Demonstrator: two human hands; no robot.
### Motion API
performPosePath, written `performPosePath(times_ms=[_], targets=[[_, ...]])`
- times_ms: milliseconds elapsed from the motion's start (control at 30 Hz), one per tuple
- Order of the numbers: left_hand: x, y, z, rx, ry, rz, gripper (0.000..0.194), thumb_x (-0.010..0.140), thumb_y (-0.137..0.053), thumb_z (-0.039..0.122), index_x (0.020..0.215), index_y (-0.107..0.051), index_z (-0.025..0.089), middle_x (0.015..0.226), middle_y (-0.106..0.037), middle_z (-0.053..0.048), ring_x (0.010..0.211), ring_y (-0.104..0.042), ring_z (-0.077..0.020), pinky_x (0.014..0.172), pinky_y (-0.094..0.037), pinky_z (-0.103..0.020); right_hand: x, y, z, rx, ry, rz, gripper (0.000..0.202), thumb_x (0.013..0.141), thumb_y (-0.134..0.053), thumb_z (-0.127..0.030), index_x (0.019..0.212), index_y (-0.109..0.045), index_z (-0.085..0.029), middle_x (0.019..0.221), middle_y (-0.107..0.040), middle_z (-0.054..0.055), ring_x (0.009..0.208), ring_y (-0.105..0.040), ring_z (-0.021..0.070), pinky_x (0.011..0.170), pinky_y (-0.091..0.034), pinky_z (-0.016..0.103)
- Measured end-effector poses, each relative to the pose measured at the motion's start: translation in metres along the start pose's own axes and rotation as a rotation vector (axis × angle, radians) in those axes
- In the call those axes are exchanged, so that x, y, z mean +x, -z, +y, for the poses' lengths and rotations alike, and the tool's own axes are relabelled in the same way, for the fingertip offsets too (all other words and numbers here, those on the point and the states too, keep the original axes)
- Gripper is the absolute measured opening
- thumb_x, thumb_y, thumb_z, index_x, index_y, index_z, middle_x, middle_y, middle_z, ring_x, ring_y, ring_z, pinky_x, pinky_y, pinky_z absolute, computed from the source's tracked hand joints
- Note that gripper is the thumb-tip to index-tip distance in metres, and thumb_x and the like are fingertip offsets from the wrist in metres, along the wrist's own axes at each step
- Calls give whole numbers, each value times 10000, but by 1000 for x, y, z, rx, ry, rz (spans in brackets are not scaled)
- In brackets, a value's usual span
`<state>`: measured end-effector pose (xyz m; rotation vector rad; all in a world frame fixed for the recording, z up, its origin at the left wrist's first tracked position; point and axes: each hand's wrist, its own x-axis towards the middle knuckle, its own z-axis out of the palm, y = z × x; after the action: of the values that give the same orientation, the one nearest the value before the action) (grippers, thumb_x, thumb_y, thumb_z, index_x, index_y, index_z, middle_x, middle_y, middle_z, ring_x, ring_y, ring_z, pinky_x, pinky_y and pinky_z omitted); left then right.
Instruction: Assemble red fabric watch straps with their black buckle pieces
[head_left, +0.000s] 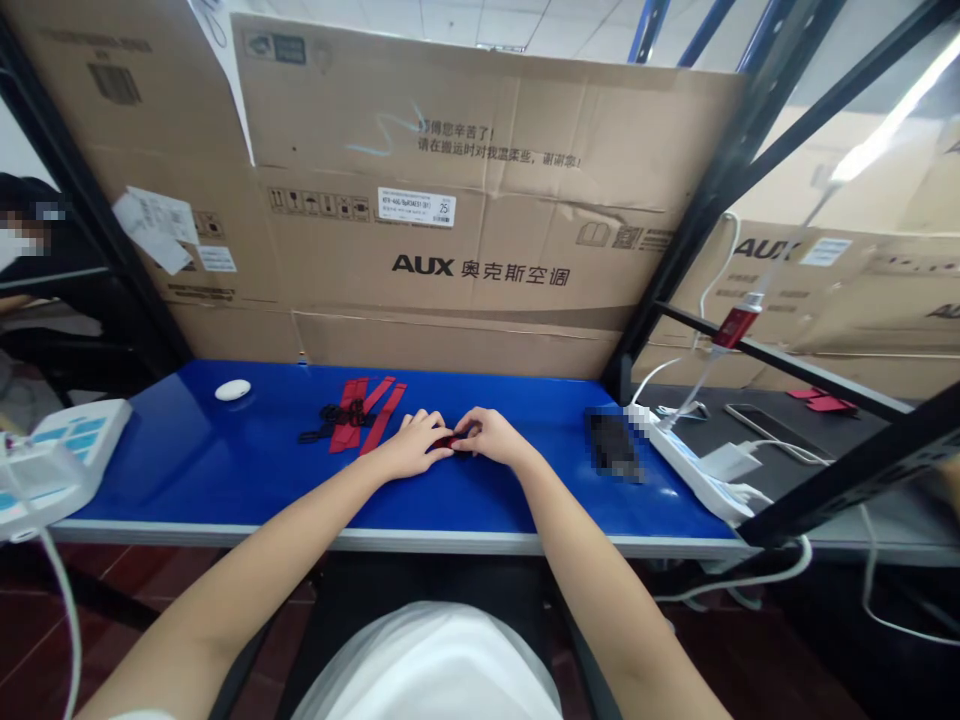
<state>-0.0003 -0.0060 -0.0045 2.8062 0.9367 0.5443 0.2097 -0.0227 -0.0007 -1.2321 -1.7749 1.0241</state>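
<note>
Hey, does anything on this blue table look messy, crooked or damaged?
Nothing looks damaged or spilled. The red strips lie fanned at loose angles with black clips tangled among them. Both hands, left and right, meet over a small red piece.

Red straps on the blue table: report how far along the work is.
Done: cannot tell; no finished pile shows. In hand: left hand and right hand together pinch one small red piece on the table. Left: several red straps and black clips lie loose beside the left hand, seemingly unworked.
</note>
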Motion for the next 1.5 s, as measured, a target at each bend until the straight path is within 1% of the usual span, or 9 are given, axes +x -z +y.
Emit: performPosePath(times_ms=[233,333,433,667,867,1067,1200,1300,1500], targets=[[4,5,2,-28,-23,9,292,858,-630,488,977,-693,229,971,-600,-53,963,-502,-241,847,-369,-374,1,-1,0,-69,33,-41,162,636,-774,-229,750,-668,-185,619,-648,-15,570,-576,129,532,-411,239],[3,6,5,-79,-90,7,275,858,-641,462,982,-697,224,985,-607,-55,964,-538,-230,864,-396,-362,0,3,-1,-12,18,-88,97,668,-720,-227,677,-635,-182,637,-643,-4,594,-577,137,560,-419,248],[2,6,5,-124,-124,94,275,854,-656,428,1029,-690,219,999,-608,-59,944,-561,-216,863,-430,-345,0,5,-1,69,9,-117,86,718,-650,-244,665,-626,-182,680,-638,8,602,-566,140,579,-431,263],[1,5,2,-120,-138,237,250,847,-676,376,1022,-663,198,958,-614,-46,894,-567,-196,817,-471,-324,10,-10,5,41,242,66,224,671,-700,-277,543,-539,-188,884,-568,23,842,-569,165,827,-446,323],[0,4,2,-99,-151,215,217,853,-665,374,978,-666,196,937,-618,-49,887,-577,-200,812,-483,-325,12,-6,7,98,228,26,166,660,-728,-292,579,-618,-199,942,-552,35,917,-550,192,884,-416,357],[0,1,0,-144,-70,239,181,838,-668,359,906,-668,191,945,-638,-58,930,-604,-218,878,-485,-352,7,4,1,551,200,34,185,693,-713,-323,630,-600,-192,856,-570,17,798,-526,159,742,-406,298],[2,0,9,-202,-62,192,211,887,-598,360,1007,-632,190,1035,-639,-74,993,-604,-224,931,-466,-358,7,2,-2,606,144,-30,242,714,-749,-377,722,-587,-198,665,-535,-29,583,-445,110,599,-352,268],[3,-3,16,-160,-4,140,366,908,-553,432,1170,-548,176,1120,-597,-113,1024,-577,-258,923,-458,-404,9,-2,-1,641,146,-45,284,704,-778,-384,742,-566,-199,667,-567,-27,587,-502,115,609,-380,270],[8,-10,12,-43,75,74,264,998,-337,344,992,-531,166,969,-582,-108,918,-553,-256,840,-432,-408,13,-3,1,827,184,39,301,697,-800,-330,752,-527,-218,676,-585,-39,598,-562,118,625,-436,272]])
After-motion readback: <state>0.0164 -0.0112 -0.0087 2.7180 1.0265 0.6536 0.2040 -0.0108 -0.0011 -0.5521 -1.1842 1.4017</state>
